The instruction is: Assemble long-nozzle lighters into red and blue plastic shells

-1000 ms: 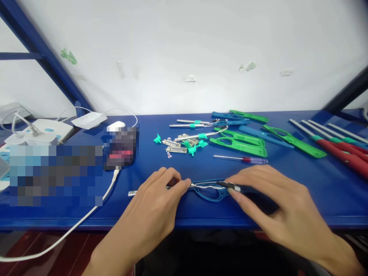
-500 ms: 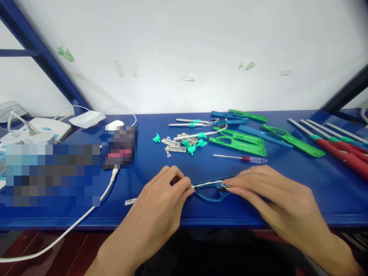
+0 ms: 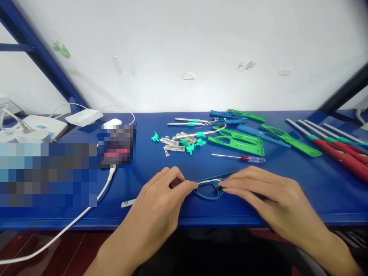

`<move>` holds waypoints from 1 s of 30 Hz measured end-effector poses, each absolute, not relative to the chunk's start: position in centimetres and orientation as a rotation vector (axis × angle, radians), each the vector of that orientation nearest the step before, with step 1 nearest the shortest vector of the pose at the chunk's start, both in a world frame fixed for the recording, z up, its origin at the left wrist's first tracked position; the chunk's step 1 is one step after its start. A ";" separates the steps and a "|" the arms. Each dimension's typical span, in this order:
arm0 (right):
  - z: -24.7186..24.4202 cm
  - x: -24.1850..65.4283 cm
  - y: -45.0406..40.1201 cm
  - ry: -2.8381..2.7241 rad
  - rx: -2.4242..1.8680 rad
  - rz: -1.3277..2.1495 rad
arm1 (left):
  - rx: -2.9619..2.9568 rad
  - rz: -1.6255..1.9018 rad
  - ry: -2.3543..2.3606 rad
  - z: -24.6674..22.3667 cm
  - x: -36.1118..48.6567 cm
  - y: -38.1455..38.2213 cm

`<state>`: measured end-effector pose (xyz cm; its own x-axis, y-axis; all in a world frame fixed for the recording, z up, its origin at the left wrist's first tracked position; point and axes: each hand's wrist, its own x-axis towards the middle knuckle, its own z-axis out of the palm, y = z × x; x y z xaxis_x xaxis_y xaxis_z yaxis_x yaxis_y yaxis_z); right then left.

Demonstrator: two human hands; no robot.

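A blue half casing of a long-nosed lighter (image 3: 207,197), with a looped trigger guard, lies low over the front of the table between both hands. My left hand (image 3: 162,201) is closed on its front end, thumb and forefinger pressed together there. From behind that hand sticks the tip of a metal tube (image 3: 128,203). White wire (image 3: 211,180) runs along the casing's inside. My right hand (image 3: 267,195) pinches a small black part (image 3: 219,188) at the casing's middle, fingers covering the casing's rear. How deep the black part sits cannot be seen.
Behind are green casing halves (image 3: 238,147), a screwdriver (image 3: 248,158), clear fuel tanks (image 3: 174,148), teal clips (image 3: 189,148) and metal tubes (image 3: 188,135). Red lighters (image 3: 339,157) lie right. A blurred-out phone (image 3: 117,147) with a white cable (image 3: 86,212) is left.
My right fingers have shifted slightly left and down with the black part. The white wire now bows upward more. My left thumb and forefinger lie a little further right along the casing.
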<state>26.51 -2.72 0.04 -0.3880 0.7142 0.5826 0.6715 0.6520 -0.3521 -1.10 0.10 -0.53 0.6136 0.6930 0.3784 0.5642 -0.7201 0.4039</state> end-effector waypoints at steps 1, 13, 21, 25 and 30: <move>0.0 26.5 -2.7 -2.137 -1.076 0.084 | 2.597 0.761 1.027 -0.5 -1.1 0.1; 0.7 26.1 -2.5 -2.101 -1.125 0.138 | 2.585 0.826 0.988 -0.5 -1.0 0.2; 0.6 26.3 -2.3 -2.136 -1.113 0.034 | 2.571 0.853 0.968 -0.5 -0.9 0.3; 0.6 26.2 -2.3 -2.161 -1.073 0.029 | 2.568 0.861 0.961 -0.5 -1.0 0.3; -0.1 26.8 -3.4 -2.277 -1.141 -0.082 | 2.571 0.869 0.982 -0.5 -1.0 0.3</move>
<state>26.85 -3.41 -0.10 -0.4625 0.7139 0.5257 0.7500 0.6313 -0.1975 -0.97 0.35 -0.52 0.5939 0.6723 0.4420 0.5203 -0.7400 0.4264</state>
